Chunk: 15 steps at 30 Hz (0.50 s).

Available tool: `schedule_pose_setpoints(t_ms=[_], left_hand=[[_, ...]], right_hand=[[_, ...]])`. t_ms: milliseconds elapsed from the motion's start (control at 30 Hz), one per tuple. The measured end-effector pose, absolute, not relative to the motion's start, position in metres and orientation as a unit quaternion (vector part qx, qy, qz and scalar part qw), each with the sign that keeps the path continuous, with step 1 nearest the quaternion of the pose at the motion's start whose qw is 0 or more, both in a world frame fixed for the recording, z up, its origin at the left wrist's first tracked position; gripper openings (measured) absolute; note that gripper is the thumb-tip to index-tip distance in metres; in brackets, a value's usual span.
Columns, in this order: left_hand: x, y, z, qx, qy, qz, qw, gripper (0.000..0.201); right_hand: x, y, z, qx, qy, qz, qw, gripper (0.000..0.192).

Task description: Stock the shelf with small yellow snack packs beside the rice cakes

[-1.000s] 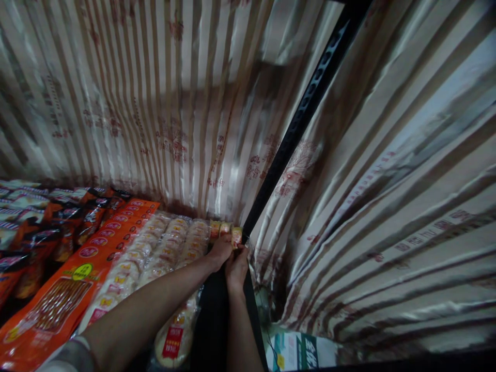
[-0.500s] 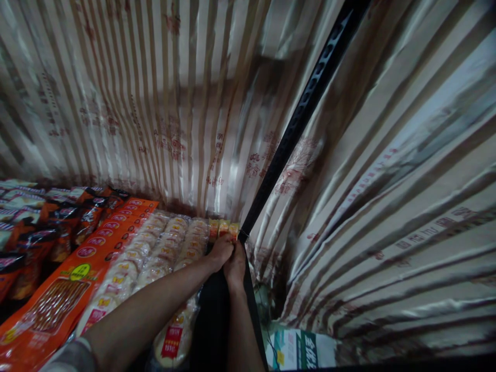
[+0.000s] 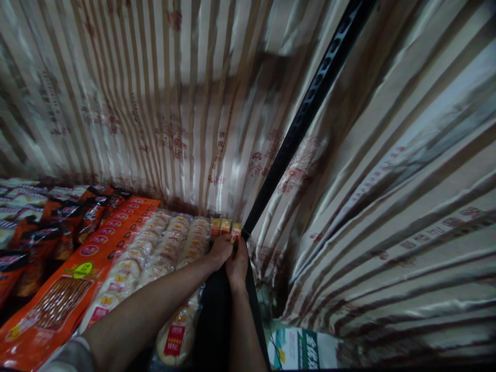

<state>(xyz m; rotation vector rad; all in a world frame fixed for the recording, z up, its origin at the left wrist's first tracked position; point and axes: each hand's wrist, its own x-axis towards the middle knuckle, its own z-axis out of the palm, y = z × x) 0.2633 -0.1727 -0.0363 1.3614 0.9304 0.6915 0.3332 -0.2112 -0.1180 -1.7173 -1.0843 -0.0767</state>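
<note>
Standing upright between both hands: small packet

Sausage packs far left on shelf, bun packs just right of them, small packs behind, both hands touching there, post rising right, curtain behind, box below right.

My shelf shows dark and bare near me. On it lie rows of clear-wrapped round cakes, orange sausage packs left of them, and small yellow packets at the back.
</note>
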Motion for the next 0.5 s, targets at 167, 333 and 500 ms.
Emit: schedule_pose_setpoints(t_ms=[167, 333, 500], left_hand=[[0.2626, -0.1734, -0.0344, 0.588, 0.418, 0.29, 0.629, 0.019], [0.2603, -0.1714, -0.0377, 0.592, 0.415, 0.285, 0.629, 0.021], [0.2566, -0.1718, -0.0374, 0.604, 0.408, 0.289, 0.621, 0.022]], right_hand=[[0.335, -0.2108, -0.1194, -0.726, -0.441, -0.015, 0.528, 0.057], [0.3354, -0.211, -0.121, -0.727, -0.447, 0.016, 0.521, 0.062], [0.3345, -0.2108, -0.1226, -0.734, -0.448, 0.029, 0.509, 0.063]])
